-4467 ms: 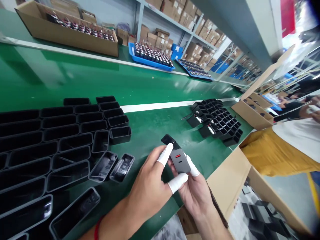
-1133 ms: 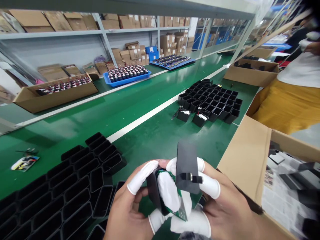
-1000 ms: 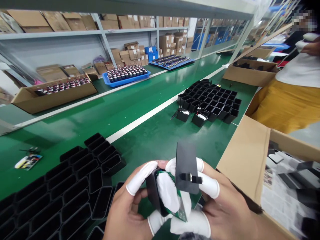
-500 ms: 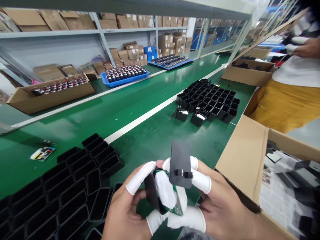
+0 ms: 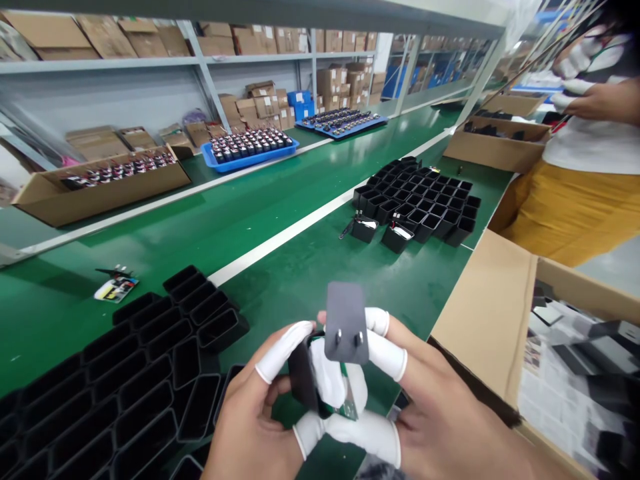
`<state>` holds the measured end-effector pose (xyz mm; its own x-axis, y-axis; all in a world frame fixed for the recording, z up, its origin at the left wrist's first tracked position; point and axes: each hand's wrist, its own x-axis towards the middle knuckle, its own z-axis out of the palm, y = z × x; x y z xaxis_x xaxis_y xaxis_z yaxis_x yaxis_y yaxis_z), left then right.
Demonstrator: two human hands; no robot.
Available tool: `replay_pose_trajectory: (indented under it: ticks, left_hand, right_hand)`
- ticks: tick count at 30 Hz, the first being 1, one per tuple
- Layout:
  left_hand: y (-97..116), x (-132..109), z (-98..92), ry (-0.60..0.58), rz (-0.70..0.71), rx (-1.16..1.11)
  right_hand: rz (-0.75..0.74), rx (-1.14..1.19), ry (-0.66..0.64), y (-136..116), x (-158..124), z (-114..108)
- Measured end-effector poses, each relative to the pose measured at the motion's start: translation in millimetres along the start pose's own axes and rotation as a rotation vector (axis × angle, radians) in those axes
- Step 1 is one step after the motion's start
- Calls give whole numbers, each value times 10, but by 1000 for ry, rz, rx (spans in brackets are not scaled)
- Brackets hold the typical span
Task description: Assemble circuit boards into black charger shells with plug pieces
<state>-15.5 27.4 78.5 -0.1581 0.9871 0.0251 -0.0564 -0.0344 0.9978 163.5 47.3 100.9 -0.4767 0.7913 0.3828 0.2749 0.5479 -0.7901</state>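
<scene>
We've got the near-middle of the green bench (image 5: pixel 285 273) to work over, with a good stretch of it showing between the case rows (image 5: pixel 150 353) on the left and the case cluster (image 5: pixel 425 200) farther off on the right. Tighter on the right: the carton flap (image 5: pixel 483 300) covers the bench edge there, and our right hand (image 5: pixel 415 380) is near it.

Left hand (image 5: pixel 265 400) is curled partway round the black case (image 5: pixel 300 383), thumb below, fingers above. Right hand is half closed on the circuit board (image 5: pixel 353 393) and the end plate (image 5: pixel 345 310), white-capped fingers behind the plate, thumb under the board.

The case has its open end to the right, with the board and its white pad (image 5: pixel 327 377) sticking out that way. The plate stands nearly upright on its long axis, two metal prongs (image 5: pixel 358 339) low on it, pointing at us.

Labels: white stickers on the far shelf boxes (image 5: pixel 333 83), probably printed, but too small for us to read.
</scene>
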Motion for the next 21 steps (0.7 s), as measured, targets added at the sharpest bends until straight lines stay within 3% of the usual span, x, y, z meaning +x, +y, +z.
replay_pose_trajectory:
  ticks: [4,11,14,17,21]
  left_hand:
    - [-34,18,-49,-30,-5,51]
    - [-75,75,-119,-216,70,140]
    - [-95,84,-100,-193,50,69]
    - [-121,97,-67,-165,26,-3]
    - [-152,98,-16,-206,-24,-28]
  right_hand:
    - [47,-111,38,-39,8,11]
    - [137,-215,-62,-97,15,11]
    - [171,-24,-55,-43,-40,32]
    - [195,264,55,48,-107,102]
    - [290,632,123,133,-114,266]
